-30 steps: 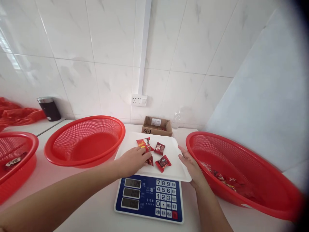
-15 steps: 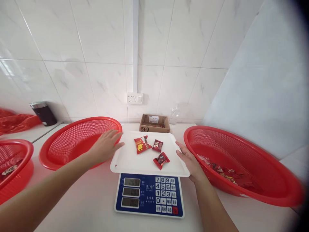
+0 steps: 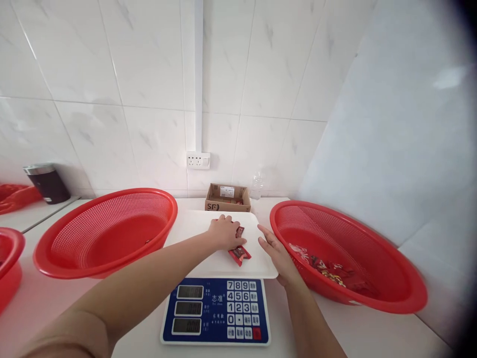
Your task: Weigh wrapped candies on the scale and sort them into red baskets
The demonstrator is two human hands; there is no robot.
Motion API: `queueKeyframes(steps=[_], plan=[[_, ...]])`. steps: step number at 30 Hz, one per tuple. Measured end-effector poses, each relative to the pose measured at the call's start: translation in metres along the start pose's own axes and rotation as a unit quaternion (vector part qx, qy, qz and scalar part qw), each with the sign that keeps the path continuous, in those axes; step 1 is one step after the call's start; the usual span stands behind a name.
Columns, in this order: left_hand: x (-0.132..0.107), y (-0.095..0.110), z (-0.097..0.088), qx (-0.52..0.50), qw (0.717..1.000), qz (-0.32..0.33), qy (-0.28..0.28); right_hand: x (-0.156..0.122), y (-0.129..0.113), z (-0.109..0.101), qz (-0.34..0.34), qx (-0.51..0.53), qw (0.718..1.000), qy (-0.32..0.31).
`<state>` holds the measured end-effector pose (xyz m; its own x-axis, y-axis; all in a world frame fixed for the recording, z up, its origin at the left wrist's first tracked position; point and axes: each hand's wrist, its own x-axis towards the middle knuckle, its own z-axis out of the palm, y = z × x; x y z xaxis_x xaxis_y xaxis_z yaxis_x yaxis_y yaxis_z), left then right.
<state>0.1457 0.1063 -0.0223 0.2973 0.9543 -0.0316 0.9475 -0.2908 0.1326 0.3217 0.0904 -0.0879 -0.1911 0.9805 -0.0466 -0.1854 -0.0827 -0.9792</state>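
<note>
My left hand (image 3: 224, 234) lies over the small red snack packets (image 3: 239, 254) on the white scale tray (image 3: 197, 266), its fingers curled down around them. Most of the packets are hidden under the palm; two dark red ones show in part beside the thumb. My right hand (image 3: 278, 253) is at the tray's right edge, fingers apart, holding nothing. Below the tray is the blue panel of the digital scale (image 3: 216, 312), with three displays and a keypad.
A red perforated basket (image 3: 112, 238) stands left of the scale. Another red basket (image 3: 354, 253) on the right holds several wrapped snacks. A cardboard box (image 3: 228, 198) and clear plastic bottle (image 3: 257, 185) stand by the wall. At far left are a black cup (image 3: 48, 184) and another red basket (image 3: 11, 263).
My left hand has moved right, from the tray's left edge onto the packets, and closed around them. My right hand stays by the right edge. The view has shifted slightly.
</note>
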Motion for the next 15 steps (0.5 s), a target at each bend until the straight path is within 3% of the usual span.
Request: queueKeyframes(steps=[8,12,15], plan=[[-0.014,-0.018,-0.009,0.013,0.999,0.022,0.025,-0.002,-0.003,0.002,-0.003,-0.017,1.0,0.008],[-0.039,-0.044,-0.024,0.012,0.998,-0.024,0.06,-0.002,-0.003,0.002,-0.001,-0.012,1.0,0.004],[-0.064,-0.075,-0.044,0.017,0.992,-0.078,0.094,0.0,-0.001,0.0,-0.002,-0.017,1.0,0.005]])
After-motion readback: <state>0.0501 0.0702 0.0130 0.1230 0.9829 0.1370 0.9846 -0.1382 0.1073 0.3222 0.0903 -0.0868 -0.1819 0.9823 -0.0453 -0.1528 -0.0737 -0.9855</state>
